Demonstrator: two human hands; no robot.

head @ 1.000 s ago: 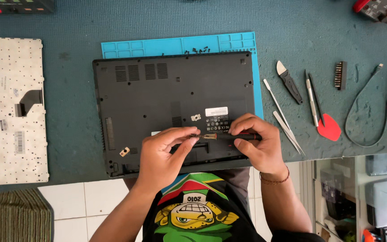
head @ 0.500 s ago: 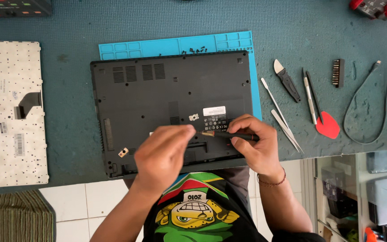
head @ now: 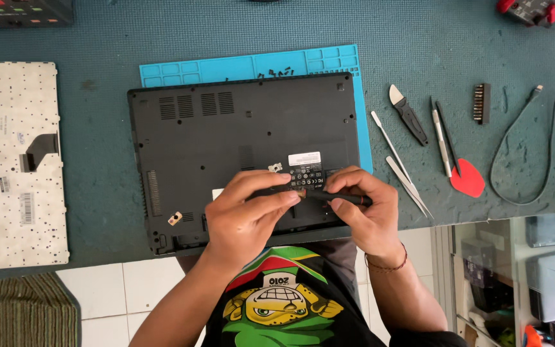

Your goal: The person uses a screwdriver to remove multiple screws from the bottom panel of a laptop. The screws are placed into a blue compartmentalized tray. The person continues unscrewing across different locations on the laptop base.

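Observation:
A black laptop lies bottom-up on a blue work mat. My right hand grips a black-handled screwdriver lying level over the laptop's near edge. My left hand pinches the screwdriver's tip end between thumb and fingers, just below the white label. What sits at the tip is hidden by my fingers.
A detached white keyboard lies face-down at left. Right of the laptop: tweezers, a black pry tool, a red pick, a bit holder, a looped cable. The table edge runs just below my hands.
My left hand's fingers have closed in on the screwdriver's tip. The right hand holds the handle in almost the same place.

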